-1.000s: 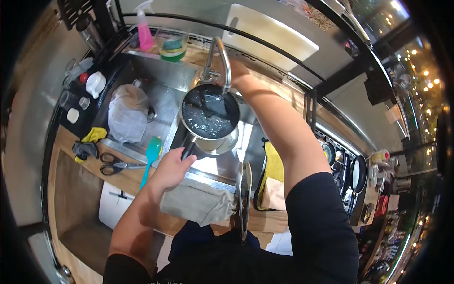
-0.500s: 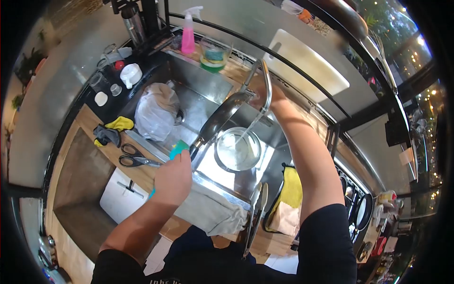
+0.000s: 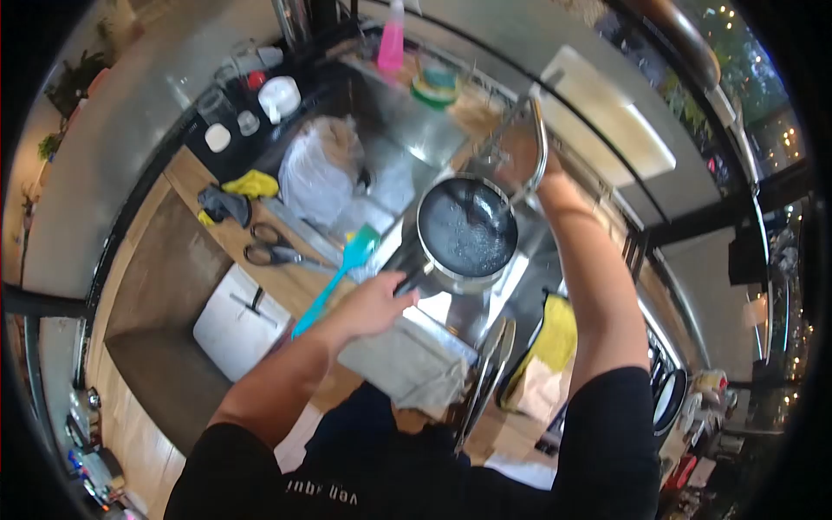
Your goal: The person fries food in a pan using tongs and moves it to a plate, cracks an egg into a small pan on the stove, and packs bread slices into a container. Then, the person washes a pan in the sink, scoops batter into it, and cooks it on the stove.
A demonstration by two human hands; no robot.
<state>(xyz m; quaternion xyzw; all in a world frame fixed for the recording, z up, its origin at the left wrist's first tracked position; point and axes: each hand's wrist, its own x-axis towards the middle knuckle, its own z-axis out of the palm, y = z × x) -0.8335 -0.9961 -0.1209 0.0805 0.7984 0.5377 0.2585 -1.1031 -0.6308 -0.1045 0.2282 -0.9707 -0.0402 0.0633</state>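
Observation:
My left hand is closed around the handle of a dark-coated frying pan. The pan is held fairly level over the right sink basin, with water bubbling on its inside. A curved metal faucet runs into it from above. Behind the faucet, my right hand is at the tap's base, its fingers hidden and blurred. Beside my left wrist, a teal spatula lies across the sink's front edge. Black-handled scissors rest on the wooden counter to the left.
A plastic bag sits in the left basin. A pink spray bottle and a green sponge container stand behind. In front are a grey cloth, tongs and a yellow cloth. A white cup stands left.
The pan has swung from a steep tilt to nearly level under the faucet, covering the round clear vessel in the basin. My left hand has moved right, uncovering the spatula. The view has shifted.

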